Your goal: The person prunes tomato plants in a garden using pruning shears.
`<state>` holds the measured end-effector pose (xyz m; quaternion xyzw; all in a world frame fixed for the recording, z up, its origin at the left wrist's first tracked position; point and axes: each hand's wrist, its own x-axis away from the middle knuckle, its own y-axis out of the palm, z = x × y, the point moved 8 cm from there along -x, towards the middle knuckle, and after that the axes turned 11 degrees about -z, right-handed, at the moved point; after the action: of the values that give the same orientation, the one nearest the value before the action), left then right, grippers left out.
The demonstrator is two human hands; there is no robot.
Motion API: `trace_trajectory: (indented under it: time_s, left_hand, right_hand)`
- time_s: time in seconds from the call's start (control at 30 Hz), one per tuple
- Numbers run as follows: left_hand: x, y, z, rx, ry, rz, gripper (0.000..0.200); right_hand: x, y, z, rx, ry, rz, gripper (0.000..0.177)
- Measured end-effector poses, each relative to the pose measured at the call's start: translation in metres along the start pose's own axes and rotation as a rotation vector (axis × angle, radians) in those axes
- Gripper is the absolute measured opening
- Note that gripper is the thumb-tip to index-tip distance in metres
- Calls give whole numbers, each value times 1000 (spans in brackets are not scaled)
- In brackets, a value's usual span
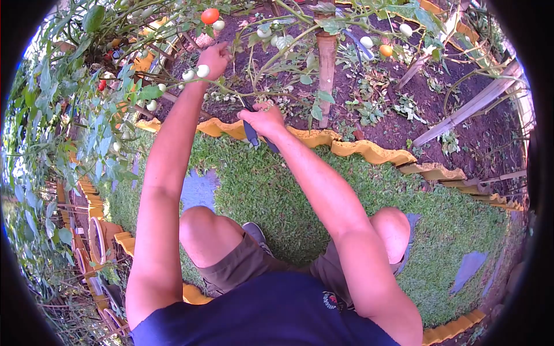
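My left hand point(214, 59) reaches up into a tomato plant and grips a thin green stem point(231, 46) just below a ripe orange-red tomato point(210, 15). Pale unripe tomatoes point(196, 72) hang right by its wrist. My right hand point(264, 120) is closed around dark-handled pruning shears point(252, 134), whose handles stick out below the fist. The blades are hidden among the stems in front of the hand. Both arms stretch forward over the grass from my bent knees.
A wooden stake point(326, 69) stands in the dark soil bed behind wavy yellow edging point(369, 151). More tomatoes point(385, 50) hang at the upper right. Leafy branches point(69, 115) crowd the left. Flat stepping stones point(199, 189) lie in the grass.
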<state>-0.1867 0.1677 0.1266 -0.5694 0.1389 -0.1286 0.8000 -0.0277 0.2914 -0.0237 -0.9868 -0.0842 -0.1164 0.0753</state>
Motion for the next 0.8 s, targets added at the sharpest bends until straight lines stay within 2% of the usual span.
trace_trajectory:
  time_s: [0.07, 0.17, 0.27, 0.33, 0.37, 0.4, 0.47, 0.53, 0.6, 0.7, 0.8]
  left_hand:
    - [-20, 11, -32, 92, 125, 202, 60]
    - [15, -19, 19, 50, 6, -55, 82]
    - [66, -27, 22, 190, 68, -232, 71]
    - [133, -24, 35, 337, -74, -391, 67]
    - [165, -17, 35, 313, -83, -554, 65]
    - [199, -8, 32, 289, 12, -594, 67]
    - [275, 4, 45, 180, -80, -897, 73]
    - [336, 15, 51, 246, -138, -1027, 73]
    - [358, 10, 79, 65, 125, -653, 57]
    - [372, 12, 82, -114, -115, -260, 37]
    - [370, 8, 82, -154, -107, -168, 21]
  right_hand:
    - [-1, -3, 12, 74, 117, -4, 48]
    - [10, 0, 13, 139, 82, -98, 48]
    - [28, 13, 24, 190, 179, -327, 48]
    - [44, 24, 30, 321, 186, -485, 48]
    - [49, 30, 36, 383, 202, -581, 48]
    - [54, 35, 41, 444, 215, -674, 48]
    - [64, 42, 58, 506, 251, -820, 47]
    - [70, 48, 73, 515, 303, -942, 43]
    - [67, 47, 83, 515, 345, -931, 43]
    - [50, 49, 109, 453, 395, -868, 43]
    - [36, 53, 121, 340, 376, -819, 45]
